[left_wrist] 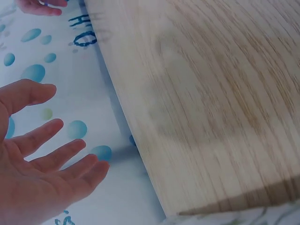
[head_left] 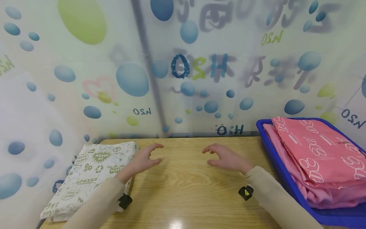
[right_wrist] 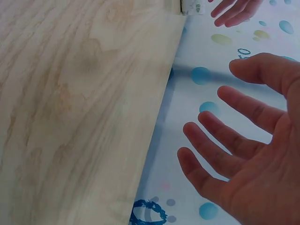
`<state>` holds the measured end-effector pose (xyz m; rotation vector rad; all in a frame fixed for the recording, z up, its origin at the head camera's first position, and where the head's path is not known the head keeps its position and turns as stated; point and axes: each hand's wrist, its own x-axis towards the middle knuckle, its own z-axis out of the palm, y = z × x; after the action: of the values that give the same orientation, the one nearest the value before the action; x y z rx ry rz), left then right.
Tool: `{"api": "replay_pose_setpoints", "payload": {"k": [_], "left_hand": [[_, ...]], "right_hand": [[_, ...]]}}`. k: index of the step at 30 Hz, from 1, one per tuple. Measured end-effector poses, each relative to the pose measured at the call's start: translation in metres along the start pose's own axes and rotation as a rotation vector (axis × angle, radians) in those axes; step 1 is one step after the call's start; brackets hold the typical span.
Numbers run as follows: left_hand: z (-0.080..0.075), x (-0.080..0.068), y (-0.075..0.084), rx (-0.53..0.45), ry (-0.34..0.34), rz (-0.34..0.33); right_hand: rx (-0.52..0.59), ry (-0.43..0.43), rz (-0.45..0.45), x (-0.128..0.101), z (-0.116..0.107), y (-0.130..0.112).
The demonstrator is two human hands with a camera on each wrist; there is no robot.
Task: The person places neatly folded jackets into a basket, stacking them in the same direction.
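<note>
My two hands hover side by side over the middle of a light wooden table [head_left: 183, 190], palms facing each other. The left hand [head_left: 158, 153] has loosely curved fingers and holds nothing; it is just right of a folded white cloth with green prints [head_left: 91, 171]. About a hand's width to its right, the right hand [head_left: 208, 156] is equally relaxed and holds nothing. In the left wrist view the left hand [left_wrist: 65, 133] shows spread, straight fingers beyond the table edge [left_wrist: 140, 154]. The right wrist view shows the right hand [right_wrist: 218, 115] with its palm spread.
A blue plastic basket [head_left: 328, 216] on the right holds folded pink cloth with white prints [head_left: 317, 156]. A white curtain with blue and green bubbles [head_left: 183, 79] closes off the back and left. Small black cameras [head_left: 246, 192] sit on both wrists.
</note>
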<state>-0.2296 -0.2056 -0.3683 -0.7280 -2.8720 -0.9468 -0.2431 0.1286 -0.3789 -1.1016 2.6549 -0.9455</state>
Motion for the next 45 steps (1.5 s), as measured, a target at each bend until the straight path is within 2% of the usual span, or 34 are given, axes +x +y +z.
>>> {"api": "replay_pose_setpoints", "payload": {"k": [6,19,28,35,40,45], "left_hand": [[-0.016,-0.01,-0.004,0.013,-0.026,-0.049],[-0.043,-0.04,-0.028,0.067,-0.007,-0.146],[-0.071,-0.067,-0.045,0.04,-0.058,-0.294],[-0.095,-0.089,-0.081,0.12,-0.063,-0.359],[-0.11,-0.105,-0.112,0.127,-0.123,-0.462],[-0.118,-0.118,-0.131,0.091,-0.205,-0.575]], "right_hand": [[0.084,-0.001,0.007,0.007,0.016,-0.003],[0.251,-0.034,0.043,0.037,0.058,-0.019],[0.269,-0.017,0.042,0.035,0.065,-0.019],[0.267,-0.026,0.046,0.033,0.067,-0.016],[0.26,-0.033,0.024,0.03,0.068,-0.013],[0.257,-0.028,0.035,0.027,0.068,-0.009]]}}
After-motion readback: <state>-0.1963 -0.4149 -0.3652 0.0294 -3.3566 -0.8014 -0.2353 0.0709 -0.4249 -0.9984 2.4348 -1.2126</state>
